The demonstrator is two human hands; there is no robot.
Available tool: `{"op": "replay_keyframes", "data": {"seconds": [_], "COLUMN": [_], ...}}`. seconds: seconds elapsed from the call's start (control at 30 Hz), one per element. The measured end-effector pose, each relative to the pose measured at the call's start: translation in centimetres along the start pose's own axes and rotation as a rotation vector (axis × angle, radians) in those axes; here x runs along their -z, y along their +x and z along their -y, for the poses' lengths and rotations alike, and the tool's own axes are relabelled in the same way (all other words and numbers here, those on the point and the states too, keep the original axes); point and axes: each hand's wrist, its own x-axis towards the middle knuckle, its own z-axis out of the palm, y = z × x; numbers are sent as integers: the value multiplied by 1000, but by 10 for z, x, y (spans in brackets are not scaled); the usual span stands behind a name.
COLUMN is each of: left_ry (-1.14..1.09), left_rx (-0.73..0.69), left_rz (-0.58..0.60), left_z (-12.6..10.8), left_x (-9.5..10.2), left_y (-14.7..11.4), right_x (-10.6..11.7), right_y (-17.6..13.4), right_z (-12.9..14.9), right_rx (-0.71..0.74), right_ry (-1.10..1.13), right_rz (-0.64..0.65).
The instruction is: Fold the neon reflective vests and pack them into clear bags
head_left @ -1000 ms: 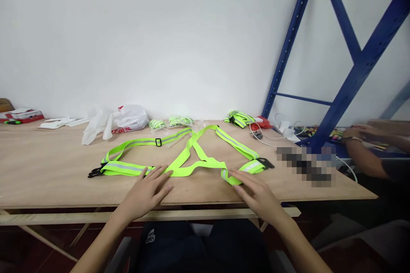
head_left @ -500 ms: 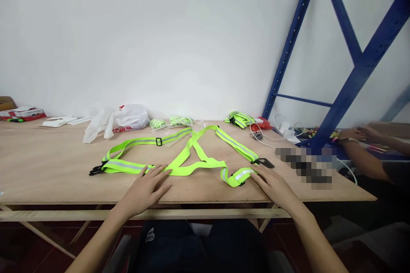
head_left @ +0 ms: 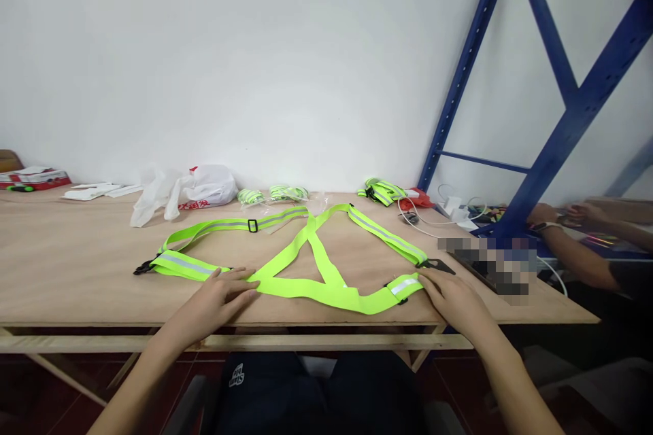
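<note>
A neon-yellow reflective harness (head_left: pixel 331 292) with grey stripes lies spread on the wooden table (head_left: pixel 92 285), its lower band drawn fairly straight. On the left part of that band rests my left hand (head_left: pixel 219 302), fingers stretched out and thumb apart. My right hand (head_left: pixel 456 296) lies over the band's right end, fingers extended, beside a black buckle piece (head_left: pixel 436 265). Its fingertips cover the end of the strap. Another black buckle (head_left: pixel 147 266) sits at the harness's far left. A black slider (head_left: pixel 252 225) is on the upper left strap.
Along the wall stand a white plastic bag (head_left: pixel 211 187), packed reflective straps (head_left: pixel 288 193), a folded strap bundle (head_left: pixel 382 192) and a red box (head_left: pixel 33 179). A white cable (head_left: pixel 426 228) and blue rack (head_left: pixel 545 149) are to the right. Another person's arm (head_left: pixel 576 248) reaches in there.
My hands have moved apart, the left one leftward and the right one rightward. The harness's lower band has straightened and spread wider, with its middle now nearer to me.
</note>
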Motion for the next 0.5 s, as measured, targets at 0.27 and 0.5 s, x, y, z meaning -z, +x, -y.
{"op": "replay_keyframes", "data": {"seconds": [0.27, 0.5], "left_ry": [-17, -84], "left_rx": [-35, 14], "left_rz": [20, 38], "left_z": [-6, -6], "left_x": [13, 17], "left_y": [-1, -3], "right_x": [1, 9], "right_y": [7, 3], "right_z": [-18, -15], "right_rx": [-174, -439], "right_ry": [-53, -181], "right_rz": [-183, -55]}}
